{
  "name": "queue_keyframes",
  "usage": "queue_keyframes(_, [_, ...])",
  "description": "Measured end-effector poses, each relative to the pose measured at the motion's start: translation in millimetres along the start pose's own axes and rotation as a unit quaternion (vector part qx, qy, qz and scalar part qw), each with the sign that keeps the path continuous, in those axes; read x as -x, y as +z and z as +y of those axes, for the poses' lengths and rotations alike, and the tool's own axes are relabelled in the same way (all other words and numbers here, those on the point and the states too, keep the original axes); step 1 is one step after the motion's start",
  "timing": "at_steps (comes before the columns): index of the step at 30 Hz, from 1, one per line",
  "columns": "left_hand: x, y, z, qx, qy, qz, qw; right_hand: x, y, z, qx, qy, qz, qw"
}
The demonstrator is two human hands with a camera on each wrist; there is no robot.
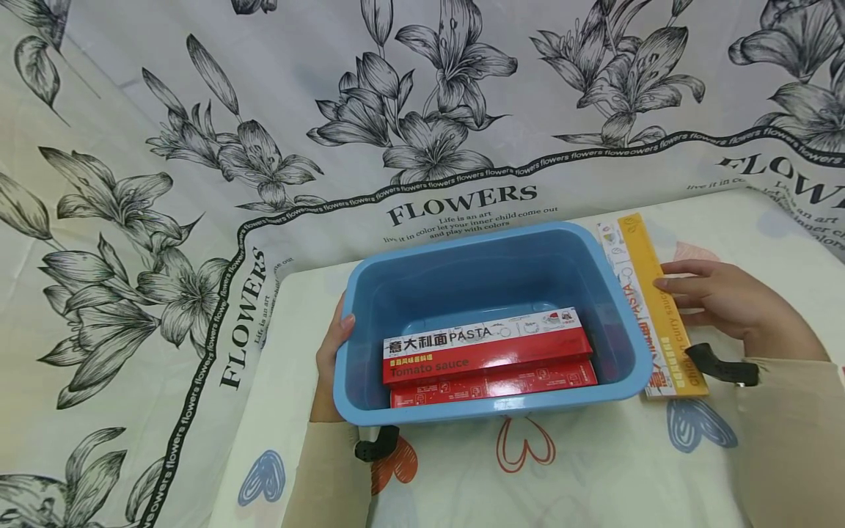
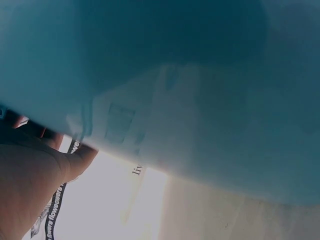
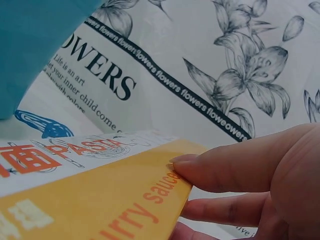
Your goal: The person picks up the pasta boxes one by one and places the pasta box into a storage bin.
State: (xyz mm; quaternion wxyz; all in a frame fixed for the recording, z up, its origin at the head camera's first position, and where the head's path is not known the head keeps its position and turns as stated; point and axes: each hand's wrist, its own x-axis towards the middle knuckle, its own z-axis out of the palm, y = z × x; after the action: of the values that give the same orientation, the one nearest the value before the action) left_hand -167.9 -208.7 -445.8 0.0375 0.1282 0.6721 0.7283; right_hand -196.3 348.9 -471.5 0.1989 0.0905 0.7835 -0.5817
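A blue plastic basin [image 1: 491,407] stands in the middle of the head view. Inside it, along the near side, a red and white pasta box [image 1: 485,348] lies over another red box [image 1: 495,383]. My left hand [image 1: 335,352] grips the basin's left side, thumb on the rim and the other fingers hidden. To the right of the basin, my right hand [image 1: 716,297] pinches a yellow and white pasta box [image 1: 650,293] by its outer long edge. In the right wrist view the thumb rests on its yellow face and the fingers sit along the side.
The basin and boxes are on a pale cloth with heart prints [image 1: 524,447]. Behind and to the left hangs a white fabric with black flower drawings [image 1: 436,88]. The yellow box lies close against the basin's right rim.
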Motion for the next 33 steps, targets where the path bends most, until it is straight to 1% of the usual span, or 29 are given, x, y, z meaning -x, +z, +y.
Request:
queue_keyframes(5, [-1.9, 2.6, 0.1, 0.006, 0.009, -0.002, 0.9999, -1.8, -6, -4, 0.0, 0.002, 0.0, 1.0])
queue_keyframes(9, [-3.6, 4.7, -0.8, 0.007, 0.013, 0.004, 0.9999, -3.1, -12, -6, 0.001, -0.002, -0.002, 1.0])
queue_keyframes(14, [-5.8, 7.1, -1.5, 0.005, 0.003, 0.011, 0.9999, -5.7, -18, -10, -0.001, -0.009, -0.005, 0.9999])
queue_keyframes(18, [-7.9, 8.6, -1.7, 0.002, -0.006, 0.015, 0.9999, -8.3, -21, -13, -0.001, -0.017, 0.001, 0.9999])
queue_keyframes(22, [-10.3, 9.7, -2.2, 0.006, -0.006, 0.015, 0.9998, -10.9, -24, -15, 0.003, -0.02, 0.009, 0.9998])
queue_keyframes(26, [-12.1, 11.5, -3.3, 0.006, -0.004, 0.018, 0.9998, -13.5, -27, -18, -0.004, -0.022, 0.011, 0.9997])
queue_keyframes(30, [-13.3, 13.6, -3.6, 0.002, -0.009, 0.023, 0.9997, -15.8, -29, -21, -0.01, -0.025, 0.012, 0.9996])
queue_keyframes(33, [-13.5, 13.9, -2.1, 0.002, -0.005, 0.02, 0.9998, -14.7, -28, -23, -0.007, -0.027, 0.015, 0.9995])
